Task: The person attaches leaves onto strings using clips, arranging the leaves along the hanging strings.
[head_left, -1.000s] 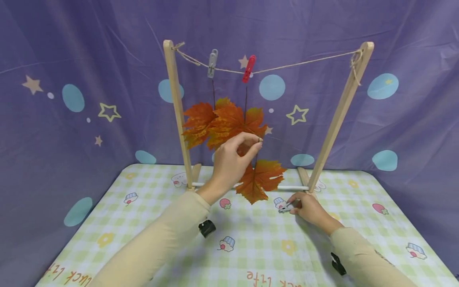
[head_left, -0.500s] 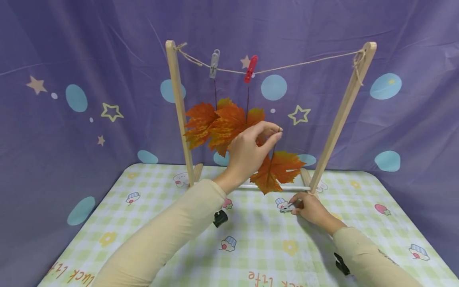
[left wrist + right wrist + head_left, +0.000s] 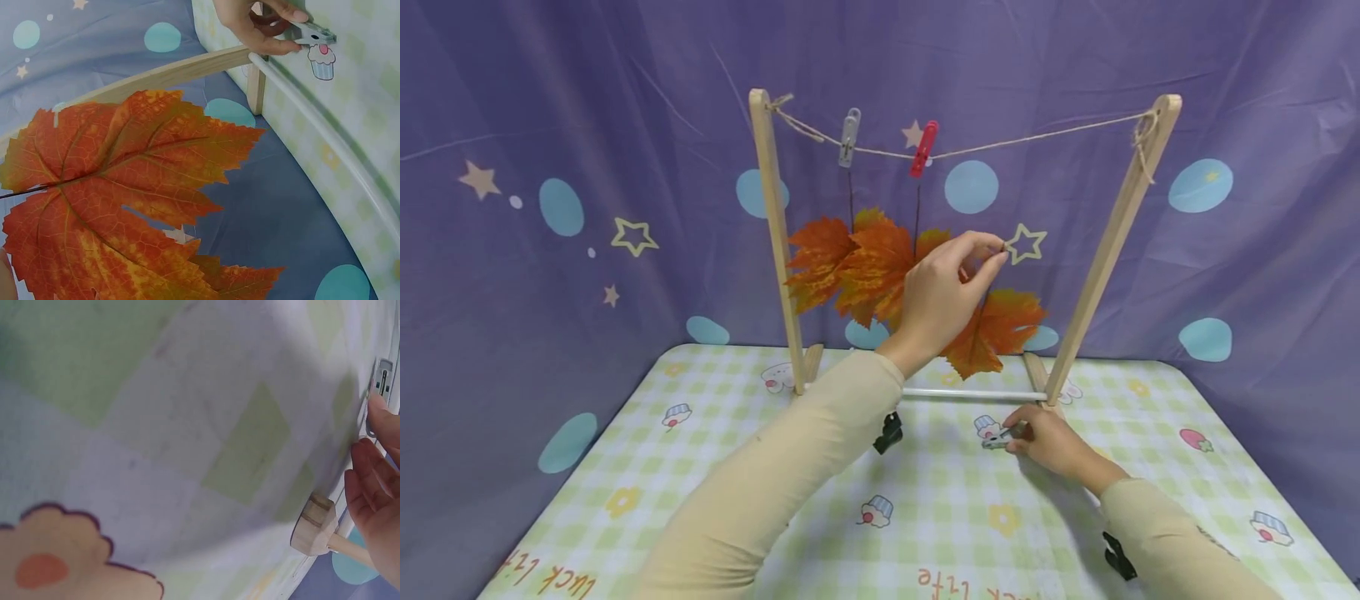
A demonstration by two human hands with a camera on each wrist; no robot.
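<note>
In the head view my left hand (image 3: 946,287) pinches the top of a stem, and an orange maple leaf (image 3: 996,329) hangs from it. The same leaf (image 3: 112,181) fills much of the left wrist view. My right hand (image 3: 1051,442) holds a grey clothespin (image 3: 997,439) between thumb and fingers, low over the tabletop by the right post's foot. On the twine (image 3: 1022,140), a grey clothespin (image 3: 849,138) and a red clothespin (image 3: 924,150) carry two more maple leaves (image 3: 872,262), partly hidden behind my left hand.
Two wooden posts (image 3: 1108,250) hold the twine, and a white rod (image 3: 973,394) joins them near the base. A green-and-white checked cloth (image 3: 940,517) covers the table. Behind stands a purple patterned curtain (image 3: 625,100).
My left hand has moved right and upward with the leaf, away from the two hanging leaves. My right hand stays nearly in place with the clothespin.
</note>
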